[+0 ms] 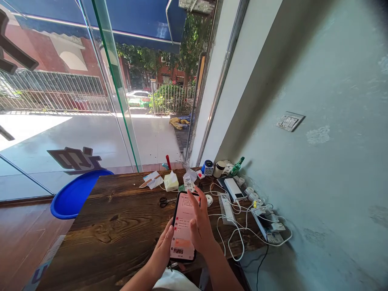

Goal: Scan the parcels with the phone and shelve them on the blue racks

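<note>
A black phone (182, 224) with a lit pinkish screen is held over the near edge of a dark wooden table (121, 226). My left hand (162, 248) grips its lower left side, thumb on the edge. My right hand (198, 226) hovers over the screen on the right, fingers apart, forefinger stretched toward the upper part of the display. Small printed paper slips (188, 182) stand just beyond the phone's top.
Black scissors (165, 201), a tissue pack (171, 182) and folded papers (152, 180) lie farther back. Power strips (226, 208) with white cables, chargers and a power bank (235, 188) crowd the right side by the wall. A blue round stool (74, 195) stands left of the table.
</note>
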`<state>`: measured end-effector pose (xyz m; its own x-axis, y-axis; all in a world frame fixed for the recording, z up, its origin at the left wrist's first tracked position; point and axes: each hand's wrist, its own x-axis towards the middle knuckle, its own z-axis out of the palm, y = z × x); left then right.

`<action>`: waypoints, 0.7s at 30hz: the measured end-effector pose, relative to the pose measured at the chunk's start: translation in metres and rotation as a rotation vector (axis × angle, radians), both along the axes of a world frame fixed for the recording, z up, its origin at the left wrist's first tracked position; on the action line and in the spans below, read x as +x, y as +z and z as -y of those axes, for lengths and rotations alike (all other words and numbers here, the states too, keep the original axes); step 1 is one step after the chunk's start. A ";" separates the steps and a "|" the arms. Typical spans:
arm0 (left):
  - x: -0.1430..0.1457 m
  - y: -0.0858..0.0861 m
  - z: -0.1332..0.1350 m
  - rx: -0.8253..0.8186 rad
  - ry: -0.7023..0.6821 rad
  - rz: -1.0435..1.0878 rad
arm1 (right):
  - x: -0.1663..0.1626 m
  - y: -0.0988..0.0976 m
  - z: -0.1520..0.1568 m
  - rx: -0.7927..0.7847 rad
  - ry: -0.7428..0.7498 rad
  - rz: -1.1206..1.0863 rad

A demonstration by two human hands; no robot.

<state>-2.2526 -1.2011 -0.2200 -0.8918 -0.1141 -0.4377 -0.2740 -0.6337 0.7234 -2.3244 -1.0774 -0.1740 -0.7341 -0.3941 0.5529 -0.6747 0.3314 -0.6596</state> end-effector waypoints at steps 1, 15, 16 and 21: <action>0.000 -0.002 0.000 -0.007 0.005 -0.004 | 0.000 0.000 0.000 0.003 -0.001 -0.006; -0.004 -0.001 0.006 -0.006 -0.035 0.008 | 0.009 -0.025 -0.009 -0.409 0.235 0.793; -0.003 0.003 0.005 0.010 -0.069 0.011 | 0.011 -0.023 -0.013 -0.404 0.310 0.829; -0.002 0.015 0.002 0.050 -0.114 -0.017 | 0.019 -0.018 -0.025 -0.309 0.402 0.753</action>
<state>-2.2548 -1.2026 -0.2052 -0.9052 0.0100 -0.4249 -0.3340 -0.6349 0.6967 -2.3059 -1.0525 -0.1920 -0.7833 -0.6125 0.1061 -0.0554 -0.1012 -0.9933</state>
